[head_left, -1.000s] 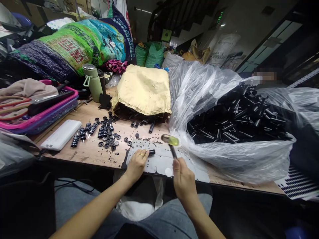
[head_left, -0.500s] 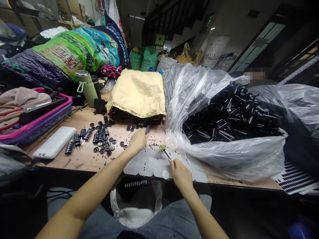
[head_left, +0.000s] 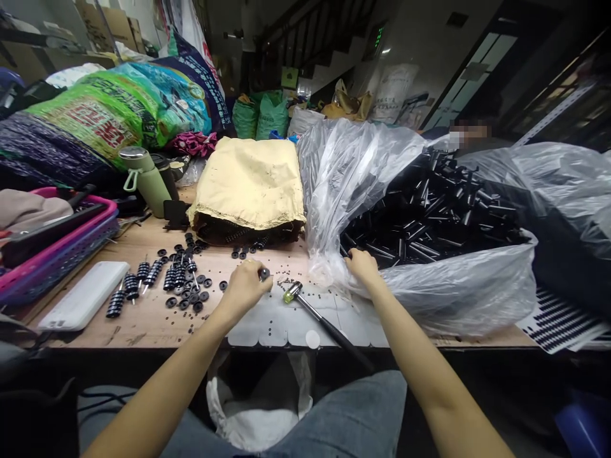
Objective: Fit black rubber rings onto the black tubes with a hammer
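Grips black part (head_left: 264, 274) in curled left hand (head_left: 245, 284), with end exposed toward hammer (head_left: 321, 317); cannot determine hold of right hand (head_left: 364, 267).

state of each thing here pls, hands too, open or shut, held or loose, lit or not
left hand, closed around a dark part
right hand, at the bag's mouth, grip unclear
hammer, lying unheld
plastic bag, open, loaded with black pieces
yellow sack, lying, mouth open
green flask, standing, capped
green display, lit
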Available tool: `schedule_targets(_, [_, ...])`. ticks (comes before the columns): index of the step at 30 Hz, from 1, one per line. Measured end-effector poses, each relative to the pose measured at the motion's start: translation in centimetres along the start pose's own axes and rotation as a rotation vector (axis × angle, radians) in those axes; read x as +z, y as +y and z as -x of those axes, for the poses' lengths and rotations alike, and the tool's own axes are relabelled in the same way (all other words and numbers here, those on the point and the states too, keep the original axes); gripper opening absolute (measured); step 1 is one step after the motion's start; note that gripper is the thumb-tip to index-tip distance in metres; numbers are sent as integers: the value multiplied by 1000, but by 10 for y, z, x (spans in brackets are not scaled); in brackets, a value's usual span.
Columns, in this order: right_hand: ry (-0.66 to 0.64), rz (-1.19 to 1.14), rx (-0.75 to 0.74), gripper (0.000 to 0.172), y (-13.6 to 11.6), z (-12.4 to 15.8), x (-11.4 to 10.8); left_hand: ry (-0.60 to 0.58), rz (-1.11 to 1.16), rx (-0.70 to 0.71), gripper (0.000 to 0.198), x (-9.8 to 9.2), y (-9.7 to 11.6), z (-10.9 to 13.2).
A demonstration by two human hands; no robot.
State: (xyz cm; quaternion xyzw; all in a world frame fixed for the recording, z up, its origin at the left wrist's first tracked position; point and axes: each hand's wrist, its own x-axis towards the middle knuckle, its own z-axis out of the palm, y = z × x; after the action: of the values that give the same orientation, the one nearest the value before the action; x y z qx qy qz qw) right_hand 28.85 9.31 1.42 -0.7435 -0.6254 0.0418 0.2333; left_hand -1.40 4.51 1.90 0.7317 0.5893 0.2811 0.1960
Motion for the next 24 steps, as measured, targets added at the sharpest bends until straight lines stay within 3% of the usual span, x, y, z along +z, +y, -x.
schedule_targets(4, [-5,-164,41,30,-10,-2,-3,-26,241,6,27,17,-3,26])
schedule_targets(8, [-69,-371,24,42,-40,38,-4,-8,719,-141,30,36,6,33])
schedule_targets(13, [-505,-763,-43,46,-87,112,18,-168,1142,-404,35,35,23,30])
schedule_targets(15, [-481,-761,-153,66,-98,125,19,-203,1188,-461,34,32,23,32])
schedule_targets(18, [-341,-452,-465,105,-105,124,11,-248,1190,-480,34,28,20,37])
schedule_targets(20, [-340,-315,-594,107,-108,120,6,-244,1178,-469,34,25,19,41])
schedule_targets(24, [-302,-323,-618,102,-111,122,3,-203,1347,-418,37,17,20,45])
